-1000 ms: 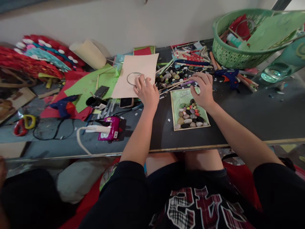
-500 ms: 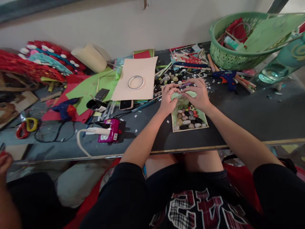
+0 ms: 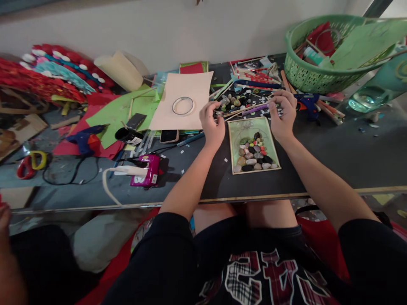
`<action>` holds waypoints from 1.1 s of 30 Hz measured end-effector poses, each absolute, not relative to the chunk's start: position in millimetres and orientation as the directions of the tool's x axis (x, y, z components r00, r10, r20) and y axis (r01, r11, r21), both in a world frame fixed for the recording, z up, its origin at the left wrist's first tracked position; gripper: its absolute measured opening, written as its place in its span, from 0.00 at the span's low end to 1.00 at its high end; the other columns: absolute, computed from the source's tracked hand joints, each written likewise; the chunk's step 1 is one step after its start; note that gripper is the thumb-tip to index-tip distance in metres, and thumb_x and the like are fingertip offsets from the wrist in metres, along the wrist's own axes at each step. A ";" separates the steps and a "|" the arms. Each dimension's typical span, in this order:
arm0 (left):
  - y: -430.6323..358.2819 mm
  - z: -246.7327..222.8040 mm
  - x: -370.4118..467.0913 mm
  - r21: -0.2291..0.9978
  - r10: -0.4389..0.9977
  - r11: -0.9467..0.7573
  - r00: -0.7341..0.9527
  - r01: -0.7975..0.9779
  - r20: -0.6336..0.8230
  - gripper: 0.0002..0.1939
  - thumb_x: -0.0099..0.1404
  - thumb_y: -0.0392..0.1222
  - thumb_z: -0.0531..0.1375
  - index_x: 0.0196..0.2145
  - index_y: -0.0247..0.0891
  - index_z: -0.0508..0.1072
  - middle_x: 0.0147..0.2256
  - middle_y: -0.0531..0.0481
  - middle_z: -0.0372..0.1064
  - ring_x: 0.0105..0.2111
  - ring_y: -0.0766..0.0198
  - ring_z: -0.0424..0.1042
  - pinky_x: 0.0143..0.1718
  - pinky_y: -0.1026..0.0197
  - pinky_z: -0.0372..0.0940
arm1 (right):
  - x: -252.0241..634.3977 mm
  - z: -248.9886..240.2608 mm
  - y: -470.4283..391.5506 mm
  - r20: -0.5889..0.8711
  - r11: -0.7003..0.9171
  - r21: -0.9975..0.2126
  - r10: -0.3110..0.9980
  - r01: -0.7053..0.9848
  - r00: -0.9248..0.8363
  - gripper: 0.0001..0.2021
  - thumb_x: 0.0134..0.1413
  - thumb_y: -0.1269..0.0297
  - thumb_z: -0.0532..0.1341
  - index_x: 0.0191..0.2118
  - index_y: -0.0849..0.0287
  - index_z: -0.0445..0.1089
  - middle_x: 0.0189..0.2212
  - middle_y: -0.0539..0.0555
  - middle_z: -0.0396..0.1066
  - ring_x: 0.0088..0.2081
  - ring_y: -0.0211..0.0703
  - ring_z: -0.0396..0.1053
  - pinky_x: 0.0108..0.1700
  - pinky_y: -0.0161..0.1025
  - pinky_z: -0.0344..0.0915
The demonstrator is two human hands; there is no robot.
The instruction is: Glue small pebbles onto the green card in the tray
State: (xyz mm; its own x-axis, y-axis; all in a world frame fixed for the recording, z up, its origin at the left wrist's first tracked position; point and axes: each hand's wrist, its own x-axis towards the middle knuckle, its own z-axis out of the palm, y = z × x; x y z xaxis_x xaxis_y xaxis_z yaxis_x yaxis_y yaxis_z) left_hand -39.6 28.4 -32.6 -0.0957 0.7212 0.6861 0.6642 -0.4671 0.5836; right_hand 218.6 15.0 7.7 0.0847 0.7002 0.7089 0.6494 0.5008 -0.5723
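Note:
My left hand (image 3: 213,125) is raised just left of a small framed panel, its fingers bent and its thumb apart from them; nothing shows in it. To the right of the panel, my right hand (image 3: 282,116) has curled fingers with the thumb close against them, and whatever they may hold is too small to make out. Between the hands lies the green panel (image 3: 237,135) with a thin pale wooden border and faint drawn lines. Several pebbles (image 3: 251,161) in grey, black, tan and red cover its lower part. A purple pen (image 3: 255,110) lies behind it, near my right fingertips.
Loose stones (image 3: 237,101) and sticks lie behind the panel. A green basket (image 3: 313,76), a glue gun (image 3: 308,103) and a bottle (image 3: 362,103) are at right. Leftward are cardboard (image 3: 197,89) with a ring, a pink power adapter (image 3: 149,171), scissors (image 3: 32,164) and another person's hand (image 3: 4,216).
My hands were together above the panel's upper edge with fingertips pinched. They have moved apart to either side, uncovering the panel's upper part. The other person's hand shifted left.

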 end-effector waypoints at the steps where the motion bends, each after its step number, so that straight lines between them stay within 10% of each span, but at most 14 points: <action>1: 29.2 -28.2 -45.5 0.581 0.711 -0.442 -0.129 0.683 0.692 0.15 0.73 0.39 0.53 0.55 0.44 0.71 0.57 0.40 0.71 0.62 0.49 0.68 0.64 0.44 0.67 | 221.8 5.6 17.7 0.709 0.485 -0.579 0.697 0.656 0.111 0.21 0.73 0.46 0.50 0.46 0.55 0.74 0.53 0.63 0.71 0.60 0.59 0.66 0.66 0.66 0.58; 9: 5.6 19.8 -44.8 0.352 0.944 -0.012 -0.106 0.936 0.313 0.16 0.71 0.35 0.53 0.48 0.42 0.79 0.68 0.41 0.64 0.71 0.41 0.55 0.71 0.35 0.54 | 219.2 -6.8 24.0 0.733 0.570 -0.492 0.679 0.658 -0.040 0.13 0.68 0.53 0.57 0.49 0.52 0.71 0.52 0.59 0.72 0.58 0.58 0.68 0.64 0.67 0.61; 21: 31.9 -14.8 -59.5 0.486 0.850 -0.162 -0.129 0.859 0.511 0.03 0.72 0.40 0.60 0.41 0.42 0.74 0.50 0.39 0.76 0.60 0.43 0.69 0.64 0.40 0.62 | 218.1 -6.6 24.1 0.734 0.570 -0.474 0.677 0.672 -0.056 0.11 0.63 0.61 0.58 0.49 0.52 0.70 0.51 0.59 0.72 0.57 0.57 0.68 0.64 0.66 0.62; 28: 31.5 -14.7 -46.9 0.702 0.847 -0.419 -0.030 0.576 0.530 0.22 0.75 0.62 0.55 0.48 0.40 0.73 0.42 0.46 0.80 0.42 0.60 0.80 0.48 0.59 0.72 | 215.9 -7.6 24.0 0.736 0.571 -0.470 0.674 0.673 -0.058 0.11 0.62 0.63 0.59 0.48 0.52 0.71 0.50 0.58 0.73 0.57 0.57 0.69 0.64 0.67 0.62; 33: 12.9 -3.5 -26.4 0.739 0.870 -0.452 0.063 0.499 0.489 0.14 0.73 0.51 0.62 0.45 0.39 0.79 0.40 0.47 0.83 0.40 0.62 0.81 0.41 0.64 0.73 | 215.1 -7.7 24.3 0.723 0.586 -0.469 0.684 0.661 -0.094 0.11 0.61 0.65 0.60 0.49 0.52 0.71 0.48 0.58 0.74 0.56 0.57 0.70 0.64 0.67 0.63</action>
